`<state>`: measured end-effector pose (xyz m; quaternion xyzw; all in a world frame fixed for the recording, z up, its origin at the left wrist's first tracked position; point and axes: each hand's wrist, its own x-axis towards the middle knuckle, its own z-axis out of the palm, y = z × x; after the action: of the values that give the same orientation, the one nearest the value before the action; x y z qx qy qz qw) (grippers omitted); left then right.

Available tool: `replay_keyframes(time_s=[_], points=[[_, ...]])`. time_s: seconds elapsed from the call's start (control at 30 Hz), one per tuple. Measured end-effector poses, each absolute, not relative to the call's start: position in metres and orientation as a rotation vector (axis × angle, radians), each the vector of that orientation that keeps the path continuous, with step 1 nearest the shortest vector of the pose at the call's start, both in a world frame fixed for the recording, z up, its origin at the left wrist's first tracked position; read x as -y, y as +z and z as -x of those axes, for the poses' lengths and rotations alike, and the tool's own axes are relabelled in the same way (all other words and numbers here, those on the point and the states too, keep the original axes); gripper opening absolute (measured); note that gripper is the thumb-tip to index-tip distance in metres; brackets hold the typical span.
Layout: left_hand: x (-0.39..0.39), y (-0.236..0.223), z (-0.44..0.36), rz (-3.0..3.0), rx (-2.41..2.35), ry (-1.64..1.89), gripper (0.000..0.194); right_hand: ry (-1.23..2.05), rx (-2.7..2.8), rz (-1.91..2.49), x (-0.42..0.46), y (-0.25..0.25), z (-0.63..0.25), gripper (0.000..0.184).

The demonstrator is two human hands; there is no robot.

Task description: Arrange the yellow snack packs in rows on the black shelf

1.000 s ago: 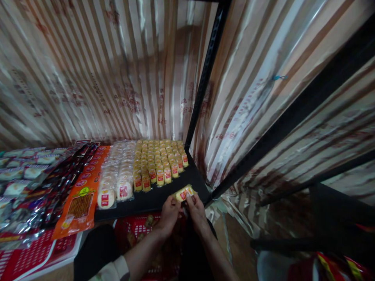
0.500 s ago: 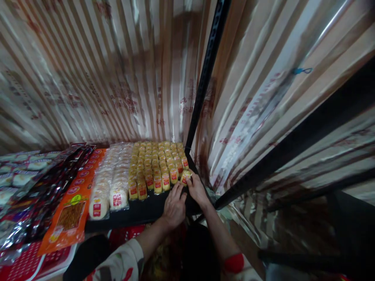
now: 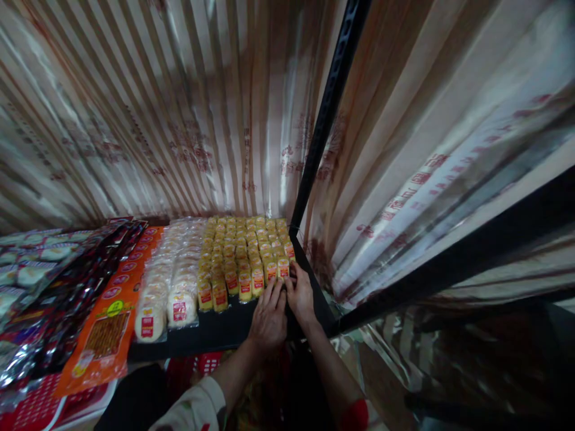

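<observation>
Rows of small yellow cakes (image 3: 245, 285) in clear wrappers with red labels stand on a black shelf (image 3: 197, 336). At the right front of the rows is one wrapped cake (image 3: 283, 266), upright beside its neighbours. My right hand (image 3: 300, 298) has its bent fingers and thumb at the lower right of this cake. From the front left, my left hand (image 3: 269, 320) reaches in with fingers stretched out, the tips close under the front cakes. The exact contact of the fingertips is partly hidden.
Left of the cakes lie round white packets (image 3: 182, 308), an orange snack bag (image 3: 105, 329) and dark shiny packets (image 3: 58, 311). A black metal post (image 3: 321, 131) rises at the shelf's corner. Striped plastic sheeting (image 3: 215, 120) hangs behind. Red baskets (image 3: 33, 410) stand below.
The wrapped cake, tilted between my hands before, now stands upright against the row. My right hand has moved slightly down and right, and the view has shifted a little.
</observation>
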<state>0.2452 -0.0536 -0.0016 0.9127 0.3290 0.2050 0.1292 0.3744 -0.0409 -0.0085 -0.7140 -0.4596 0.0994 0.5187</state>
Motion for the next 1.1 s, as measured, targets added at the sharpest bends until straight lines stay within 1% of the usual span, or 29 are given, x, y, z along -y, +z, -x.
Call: replay_keyframes(time_s=[0.17, 0.37, 0.6, 0.93, 1.1], points=[[0.054, -0.006, -0.247, -2.635, -1.028, 0.627, 0.06, 0.266, 1.13, 1.686, 0.039, -0.015, -0.373, 0.042], [0.053, -0.014, -0.251, -2.665, -1.057, 0.651, 0.055, 0.103, 1.25, 1.766, 0.039, -0.019, -0.373, 0.043], [0.053, -0.019, -0.252, -2.683, -1.069, 0.681, 0.057, 0.18, 1.251, 1.818, 0.039, -0.014, -0.371, 0.046], [0.056, -0.008, -0.251, -2.567, -1.095, 0.627, 0.057, 0.28, 1.128, 1.834, 0.041, -0.008, -0.369, 0.034], [0.055, -0.004, -0.25, -2.588, -0.998, 0.691, 0.058, 0.198, 1.092, 1.727, 0.041, -0.011, -0.374, 0.039]])
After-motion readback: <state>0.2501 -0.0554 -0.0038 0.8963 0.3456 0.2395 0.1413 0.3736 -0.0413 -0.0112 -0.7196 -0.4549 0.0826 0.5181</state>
